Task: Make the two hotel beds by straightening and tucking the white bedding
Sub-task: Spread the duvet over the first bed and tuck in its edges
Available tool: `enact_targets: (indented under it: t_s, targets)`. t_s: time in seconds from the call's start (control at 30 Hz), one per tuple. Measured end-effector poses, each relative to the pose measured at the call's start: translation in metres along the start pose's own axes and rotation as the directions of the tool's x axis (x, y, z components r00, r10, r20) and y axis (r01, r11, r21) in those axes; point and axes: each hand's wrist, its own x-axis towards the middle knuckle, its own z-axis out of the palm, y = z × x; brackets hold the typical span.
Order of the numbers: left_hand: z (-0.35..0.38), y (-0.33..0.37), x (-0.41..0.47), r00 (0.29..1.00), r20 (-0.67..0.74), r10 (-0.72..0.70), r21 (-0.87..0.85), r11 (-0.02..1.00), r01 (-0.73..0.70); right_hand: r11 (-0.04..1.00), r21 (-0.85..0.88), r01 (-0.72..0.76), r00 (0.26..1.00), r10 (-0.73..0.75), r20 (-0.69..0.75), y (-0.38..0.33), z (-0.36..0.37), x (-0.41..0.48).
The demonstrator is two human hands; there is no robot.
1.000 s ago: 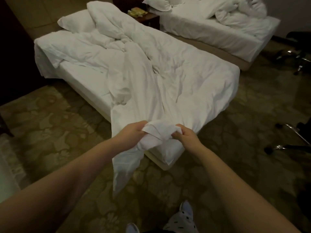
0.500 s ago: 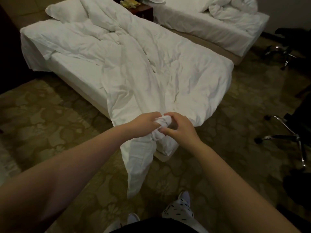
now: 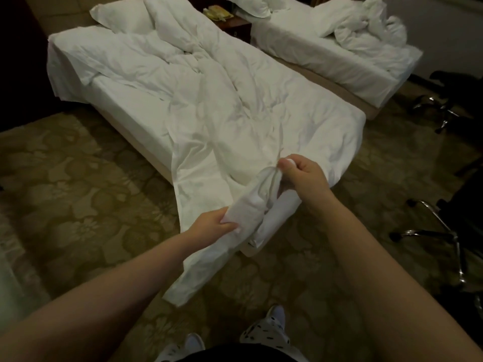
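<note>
– Two beds, both unmade?
– Yes. Both stand on a patterned carpet. The near bed runs away from the viewer, and the far bed stands beyond it, with a nightstand between their heads.
– Where is the bedding?
– A white duvet lies rumpled over the near bed. One twisted corner hangs off the foot, down toward the carpet. More bedding is heaped on the far bed. A pillow lies at the near bed's head.
– And the hands?
– The right grip pinches the twisted corner high up, over the mattress corner. The left grip holds the same strand lower down, fingers curled round it. The two are near each other but apart.
</note>
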Motion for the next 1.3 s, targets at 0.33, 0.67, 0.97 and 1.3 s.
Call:
enact_targets:
  t_s: [0.33,0.67,0.97,1.3]
  targets:
    - [-0.049,0.011,-0.023,0.952,-0.294,-0.084,-0.408,0.912,-0.045,0.973,-0.227,-0.046,0.999,0.048,0.006,0.007,-0.003,-0.016]
    - [-0.084,0.026,-0.064,0.938,-0.344,0.035,-0.325,0.933,-0.154,0.810,-0.465,0.358,0.874,-0.115,0.473,-0.029,0.116,-0.035]
    - [-0.060,-0.048,-0.067,0.958,-0.261,-0.118,-0.188,0.980,0.069,0.994,0.108,-0.006,0.987,-0.012,0.163,-0.051,0.107,-0.029]
    - [-0.127,0.013,-0.078,0.947,-0.297,0.126,-0.275,0.938,-0.211,0.643,-0.591,0.486,0.850,-0.191,0.491,-0.067,0.092,-0.017]
